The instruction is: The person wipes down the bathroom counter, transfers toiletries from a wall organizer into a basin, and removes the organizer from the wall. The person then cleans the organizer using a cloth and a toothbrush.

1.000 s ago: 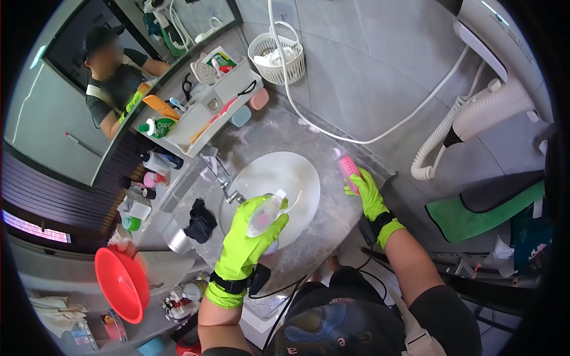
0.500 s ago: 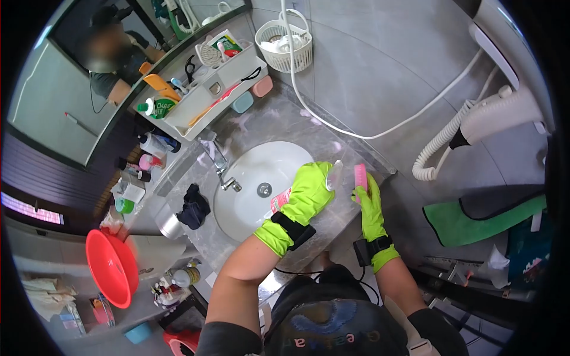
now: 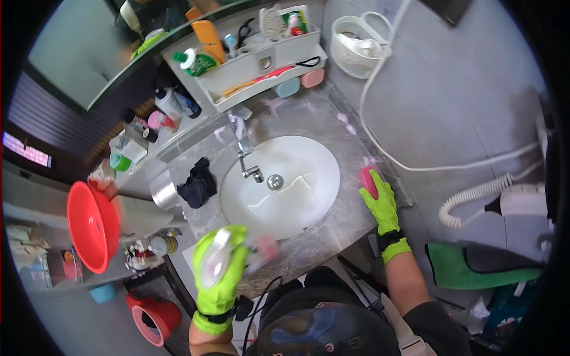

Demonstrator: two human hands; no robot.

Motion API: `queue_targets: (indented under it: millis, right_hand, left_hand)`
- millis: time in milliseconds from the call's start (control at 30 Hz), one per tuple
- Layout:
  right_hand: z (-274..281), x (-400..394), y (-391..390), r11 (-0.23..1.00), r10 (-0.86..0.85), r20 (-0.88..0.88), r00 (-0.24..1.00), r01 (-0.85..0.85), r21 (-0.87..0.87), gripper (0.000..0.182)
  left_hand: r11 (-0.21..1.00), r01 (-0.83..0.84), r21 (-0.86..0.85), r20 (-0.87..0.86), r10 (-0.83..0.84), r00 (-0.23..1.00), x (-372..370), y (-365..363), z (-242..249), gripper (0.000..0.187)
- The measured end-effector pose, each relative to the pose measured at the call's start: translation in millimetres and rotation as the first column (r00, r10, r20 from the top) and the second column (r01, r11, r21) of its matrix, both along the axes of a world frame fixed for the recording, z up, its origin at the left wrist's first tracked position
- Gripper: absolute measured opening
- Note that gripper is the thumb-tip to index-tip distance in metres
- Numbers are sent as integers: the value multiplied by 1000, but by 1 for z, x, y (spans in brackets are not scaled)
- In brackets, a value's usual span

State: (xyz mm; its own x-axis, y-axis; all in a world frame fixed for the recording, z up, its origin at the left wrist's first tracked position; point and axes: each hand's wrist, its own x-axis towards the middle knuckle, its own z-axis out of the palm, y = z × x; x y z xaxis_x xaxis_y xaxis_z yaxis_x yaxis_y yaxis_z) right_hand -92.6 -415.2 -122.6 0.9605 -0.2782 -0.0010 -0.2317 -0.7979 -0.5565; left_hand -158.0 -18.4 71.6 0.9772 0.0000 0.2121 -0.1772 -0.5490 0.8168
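Note:
Both hands wear yellow-green gloves. My left hand (image 3: 221, 261) is closed around a clear spray bottle (image 3: 215, 258) with a pink label, blurred by motion, near the front left edge of the counter. My right hand (image 3: 381, 204) grips a pink brush (image 3: 369, 181) against the grey marble counter (image 3: 323, 240) right of the sink. The white oval sink (image 3: 297, 196) lies between my hands, with a chrome faucet (image 3: 246, 160) at its back left. Patches of pinkish foam (image 3: 346, 123) dot the counter behind the brush.
A black cloth (image 3: 198, 184) lies left of the sink. Behind stands a white organizer (image 3: 261, 71) with toiletries. A white basket (image 3: 358, 50) hangs on the wall, a hose (image 3: 427, 168) loops at right, and a red basin (image 3: 92, 225) is at far left.
My left hand has moved from over the sink's right side to the front left with the bottle. My right hand has brought the brush down to the counter. The view has shifted.

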Motion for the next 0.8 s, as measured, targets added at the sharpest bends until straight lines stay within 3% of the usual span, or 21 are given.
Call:
queue_targets:
  millis: [67,100,133,167,233,267,300,367,433,600,667,700,767,800]
  right_hand:
    - [-16,32,-7,993,113,58,992,-112,-27,70]
    - [-21,52,-8,986,167,88,982,-164,-41,71]
    - [-17,77,-3,977,215,115,970,-215,-9,69]
    - [5,100,11,986,168,-60,984,-169,-16,72]
    - [18,153,30,964,242,-149,959,-255,-79,75]
    - [19,182,38,944,273,-207,939,-303,-127,76]
    - [4,212,40,922,277,-198,940,-318,-220,78]
    - [2,254,50,903,271,-255,928,-337,-267,82]
    - [11,245,52,901,286,-278,917,-357,-248,83]
    - [43,127,13,926,200,-473,858,-323,-195,97]
    - [40,84,-18,934,221,-502,836,-330,-139,99]
    - [27,84,-22,909,142,-534,833,-324,-264,99]
    - [45,113,17,933,63,-552,831,-246,-264,100]
    - [29,142,19,936,83,-514,854,-243,-254,100]
  left_hand:
    - [980,-198,-26,-5,198,980,-22,25,-3,24]
    - [953,-303,-15,-93,301,949,-39,38,-11,34]
    - [926,-378,-10,-42,377,925,-50,48,-18,32]
    - [896,-445,-8,5,445,896,-61,55,-25,31]
    - [766,-624,-153,-25,628,778,-84,63,-50,36]
    - [773,-621,-125,-43,621,782,-96,75,-59,39]
    - [677,-703,-215,-129,694,708,-98,75,-60,37]
    - [698,-677,-234,-214,642,736,-121,82,-71,48]
    - [725,-637,-260,-292,570,768,-147,97,-79,60]
    - [565,-764,-312,-383,661,646,-144,124,-108,44]
    - [570,-745,-347,-367,648,667,-124,127,-97,40]
    - [568,-741,-359,-359,649,671,-111,125,-89,39]
    - [586,-727,-358,-342,643,686,-88,121,-76,35]
    - [560,-720,-409,-249,691,679,-76,112,-75,32]
